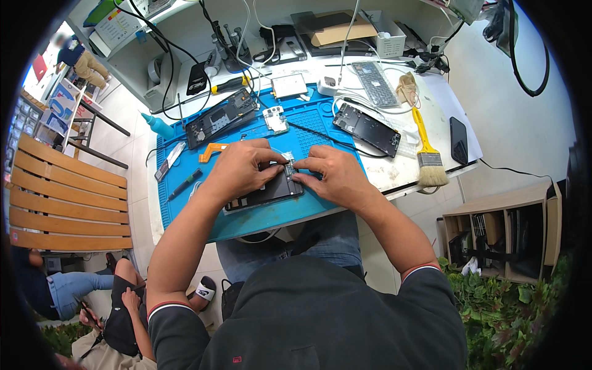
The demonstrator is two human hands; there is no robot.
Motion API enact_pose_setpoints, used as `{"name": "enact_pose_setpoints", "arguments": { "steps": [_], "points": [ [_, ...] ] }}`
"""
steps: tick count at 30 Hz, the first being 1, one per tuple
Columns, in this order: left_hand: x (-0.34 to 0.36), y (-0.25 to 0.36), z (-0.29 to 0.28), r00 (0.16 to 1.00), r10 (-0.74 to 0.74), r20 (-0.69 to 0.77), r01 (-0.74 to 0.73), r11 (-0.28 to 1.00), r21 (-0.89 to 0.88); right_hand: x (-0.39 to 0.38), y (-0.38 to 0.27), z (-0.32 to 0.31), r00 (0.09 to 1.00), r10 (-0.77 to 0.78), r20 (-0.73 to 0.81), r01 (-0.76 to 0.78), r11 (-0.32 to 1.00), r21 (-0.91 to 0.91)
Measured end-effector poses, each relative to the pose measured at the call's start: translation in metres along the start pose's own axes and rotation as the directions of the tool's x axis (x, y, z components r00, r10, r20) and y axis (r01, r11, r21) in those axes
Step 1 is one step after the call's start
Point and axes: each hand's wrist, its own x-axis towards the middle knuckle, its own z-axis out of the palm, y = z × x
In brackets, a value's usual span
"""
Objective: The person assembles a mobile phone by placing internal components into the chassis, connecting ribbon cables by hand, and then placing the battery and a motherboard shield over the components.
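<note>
An opened black phone body point(271, 192) lies on the blue work mat point(320, 132) near the table's front edge. My left hand point(242, 168) rests over its upper left part, fingers curled onto it. Fingertips of my right hand point(330, 172) pinch a small part at the phone's top edge, right beside the left fingertips. The middle of the phone is hidden under both hands.
On the mat lie another opened phone frame point(221, 117), a small circuit board point(275, 119), an orange pry tool point(211, 150) and tweezers point(184, 184). A third black frame point(367, 129), a yellow-handled brush point(427, 151) and a dark phone point(458, 140) lie to the right. People sit lower left.
</note>
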Motion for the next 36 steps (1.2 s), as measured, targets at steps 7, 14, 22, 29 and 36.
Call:
{"name": "enact_pose_setpoints", "arguments": {
  "steps": [7, 14, 22, 29, 36],
  "points": [
    [0.0, -0.01, 0.004, 0.96, 0.278, -0.028, -0.265, 0.938, 0.222, -0.001, 0.002, 0.001, 1.0, -0.007, -0.007, 0.007, 1.0, 0.005],
    [-0.005, -0.007, 0.008, 0.928, 0.372, 0.026, -0.348, 0.84, 0.417, -0.002, 0.003, 0.001, 1.0, 0.001, 0.01, -0.001, 1.0, -0.006],
    [-0.004, -0.011, 0.005, 0.945, 0.327, 0.029, -0.32, 0.898, 0.301, -0.004, 0.003, 0.003, 1.0, 0.016, 0.0, -0.016, 1.0, 0.017],
    [-0.002, -0.01, 0.001, 0.936, 0.347, 0.063, -0.347, 0.875, 0.337, -0.005, 0.004, 0.004, 1.0, 0.019, -0.014, -0.018, 1.0, 0.02],
    [0.003, -0.007, 0.0, 0.912, 0.397, 0.108, -0.407, 0.835, 0.371, -0.005, 0.006, 0.005, 1.0, 0.025, -0.002, -0.025, 0.999, 0.039]
  ]
}}
